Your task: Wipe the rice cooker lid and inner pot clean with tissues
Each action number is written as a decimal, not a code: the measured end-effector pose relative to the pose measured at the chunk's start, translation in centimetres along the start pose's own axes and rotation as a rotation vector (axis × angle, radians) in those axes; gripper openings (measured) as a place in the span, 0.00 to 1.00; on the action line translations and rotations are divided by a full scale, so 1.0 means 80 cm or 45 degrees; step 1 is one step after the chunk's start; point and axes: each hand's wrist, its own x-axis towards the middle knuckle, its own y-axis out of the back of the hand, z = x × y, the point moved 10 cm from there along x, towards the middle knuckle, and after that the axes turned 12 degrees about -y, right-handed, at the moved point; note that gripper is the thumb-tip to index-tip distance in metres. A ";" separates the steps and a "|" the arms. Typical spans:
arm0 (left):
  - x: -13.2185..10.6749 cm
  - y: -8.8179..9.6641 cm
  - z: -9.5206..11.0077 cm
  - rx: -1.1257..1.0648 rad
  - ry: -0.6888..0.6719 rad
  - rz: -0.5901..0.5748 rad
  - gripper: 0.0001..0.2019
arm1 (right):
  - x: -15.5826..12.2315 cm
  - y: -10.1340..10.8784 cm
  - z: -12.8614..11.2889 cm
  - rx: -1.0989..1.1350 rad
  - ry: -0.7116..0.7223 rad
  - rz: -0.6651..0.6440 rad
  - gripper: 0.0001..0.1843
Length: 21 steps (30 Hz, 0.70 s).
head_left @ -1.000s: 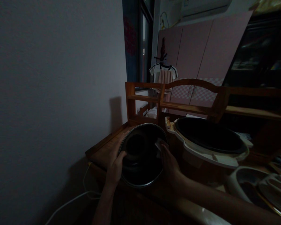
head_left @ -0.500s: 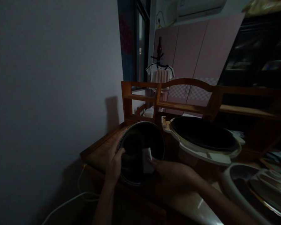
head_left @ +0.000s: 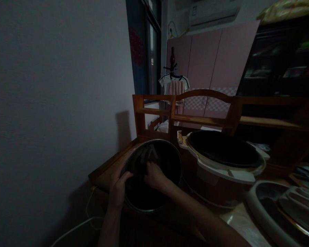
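Observation:
A dark metal inner pot (head_left: 170,161) stands tilted toward me on the wooden table, near its left end. My left hand (head_left: 118,188) is closed over the pot's near left rim. My right hand (head_left: 154,175) reaches inside the pot, fingers curled and pressed on a pale cloth (head_left: 147,155) against the inner wall. The room is dim, so the cloth shows only faintly.
An open rice cooker body (head_left: 229,173) sits just right of the pot, its lid (head_left: 285,206) lying at the lower right. A wooden shelf rack (head_left: 185,115) runs along the table's back. A white cord (head_left: 74,226) hangs off the left edge beside the wall.
My right hand has gone from the pot's right rim into the pot, carrying the pale cloth across to the inner left wall. My left hand stays on the rim.

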 end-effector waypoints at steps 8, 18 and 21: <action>0.003 -0.007 0.001 -0.040 -0.022 -0.090 0.28 | -0.018 0.010 -0.067 -0.242 0.420 0.240 0.42; 0.012 -0.006 -0.007 -0.003 0.006 -0.115 0.29 | -0.056 -0.035 -0.060 -0.530 0.757 0.071 0.30; 0.012 0.000 -0.011 0.019 0.058 -0.076 0.28 | -0.059 -0.042 -0.057 -0.572 0.748 0.055 0.26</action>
